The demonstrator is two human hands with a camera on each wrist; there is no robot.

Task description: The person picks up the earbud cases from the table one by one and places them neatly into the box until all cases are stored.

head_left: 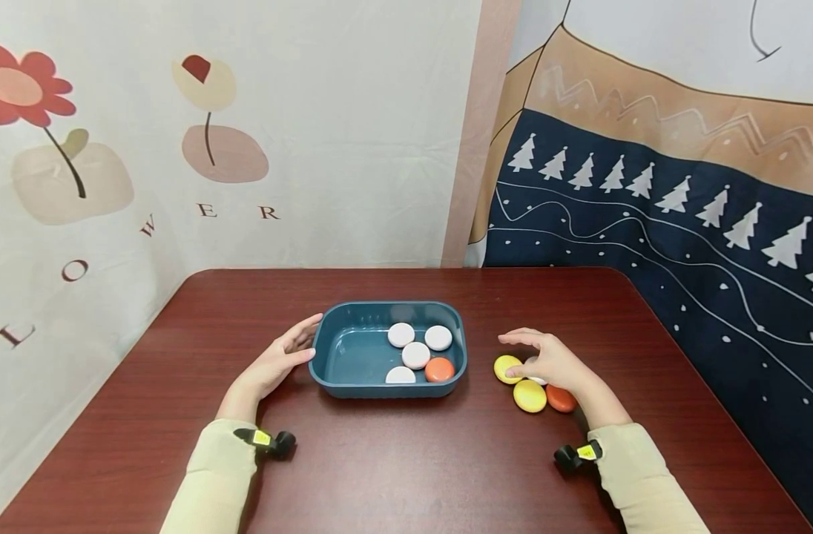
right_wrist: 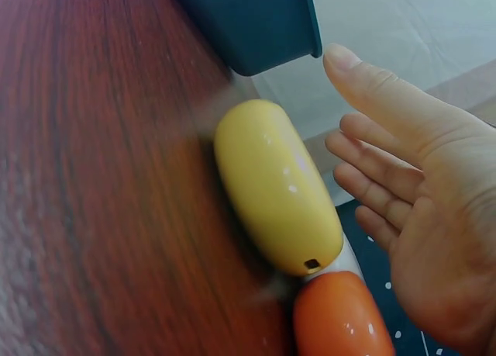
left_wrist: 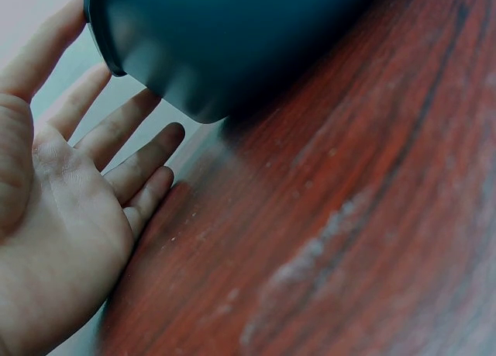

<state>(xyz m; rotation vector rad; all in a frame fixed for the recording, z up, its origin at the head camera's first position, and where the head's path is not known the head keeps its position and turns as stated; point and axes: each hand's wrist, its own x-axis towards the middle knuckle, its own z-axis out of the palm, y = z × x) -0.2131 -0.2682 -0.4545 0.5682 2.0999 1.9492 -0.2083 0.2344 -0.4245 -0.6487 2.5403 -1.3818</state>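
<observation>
A blue-green rectangular bin [head_left: 360, 391] stands mid-table, holding several white round discs [head_left: 400, 335] and an orange disc [head_left: 440, 369] toward its right side. My left hand [head_left: 273, 367] is at the bin's left end, fingers extended, thumb and fingertips at the rim. To the right of the bin lies a small group: two glossy yellow discs [head_left: 530, 396], another orange disc [head_left: 561, 399] and a white disc [head_left: 537, 380] mostly hidden. Over this group hovers my right hand [head_left: 552, 363], its fingers loosely bent with nothing between them. A small dark hole shows in the side of a yellow disc [right_wrist: 279, 189].
Everything rests on a reddish-brown wooden table [head_left: 393, 475]. Behind it hangs a pale cloth with flower prints [head_left: 353, 133]; at the right, a dark blue cloth with white trees [head_left: 647, 215] runs along the table's edge. Each wrist wears a small black camera [head_left: 284, 443].
</observation>
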